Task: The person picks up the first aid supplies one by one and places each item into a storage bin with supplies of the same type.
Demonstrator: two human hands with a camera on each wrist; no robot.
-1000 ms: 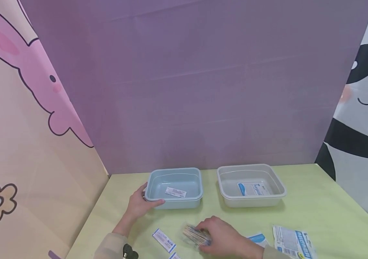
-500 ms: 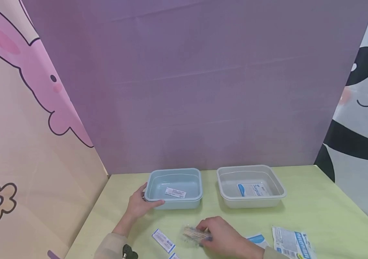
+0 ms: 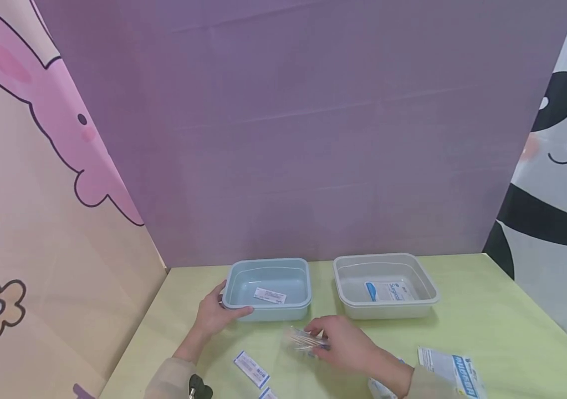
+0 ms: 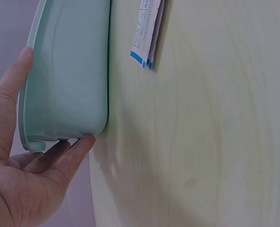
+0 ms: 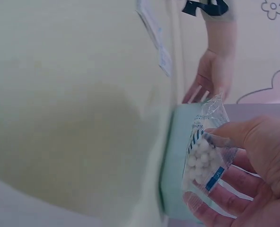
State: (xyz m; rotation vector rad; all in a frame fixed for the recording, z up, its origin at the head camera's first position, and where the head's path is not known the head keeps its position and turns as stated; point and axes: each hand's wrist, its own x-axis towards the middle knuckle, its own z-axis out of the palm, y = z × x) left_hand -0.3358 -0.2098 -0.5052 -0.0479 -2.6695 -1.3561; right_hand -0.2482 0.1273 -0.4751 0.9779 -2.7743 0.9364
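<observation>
My left hand (image 3: 215, 315) grips the left end of a light blue plastic box (image 3: 268, 315); in the left wrist view the thumb lies on the rim and the fingertips press the end wall. One small white-and-blue packet (image 3: 270, 295) lies inside that box. Between thumb and fingers, my right hand (image 3: 345, 344) holds a clear bag of cotton swabs (image 3: 303, 340) above the table, in front of the two boxes. Their round white tips show through the plastic in the right wrist view, where the bag (image 5: 202, 161) has blue print.
A pale grey box (image 3: 388, 312) stands right of the blue one, a white-and-blue packet (image 3: 388, 291) inside. Two small packets, one farther back (image 3: 251, 369) and one at the frame edge (image 3: 267, 394), lie front left. A larger package (image 3: 455, 372) lies front right; another packet (image 3: 380, 389) is partly under my right forearm.
My right hand has lifted the bag of cotton swabs off the table and moved it slightly toward the boxes. The left hand stays on the blue box.
</observation>
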